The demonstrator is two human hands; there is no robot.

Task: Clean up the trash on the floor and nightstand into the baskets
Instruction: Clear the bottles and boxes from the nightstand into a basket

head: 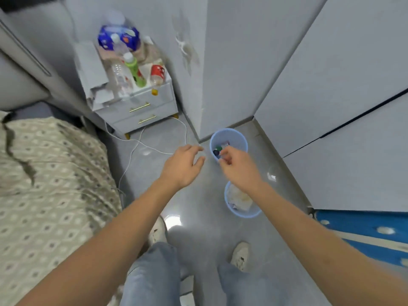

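Note:
Two light blue baskets stand on the grey floor. The far basket [234, 135] holds a green and a dark blue item. The near basket [242, 213] holds crumpled pale paper and is partly covered by my right forearm. My right hand [237, 166] hovers over the far basket's near rim, fingers curled and apart, with nothing clearly in them. My left hand [183, 164] is open, just left of that basket. On the nightstand [152, 109] stand a green bottle [135, 70], a clear bottle [119, 78], a tipped red-labelled bottle [157, 77] and a blue tissue pack [119, 37].
A bed with a patterned cover [50, 184] fills the left. White cables [136, 142] trail across the floor from the nightstand. White wardrobe doors [331, 107] line the right, with a blue mat [371, 235] below. A small white scrap [272, 177] lies right of the baskets. My shoes [240, 256] are below.

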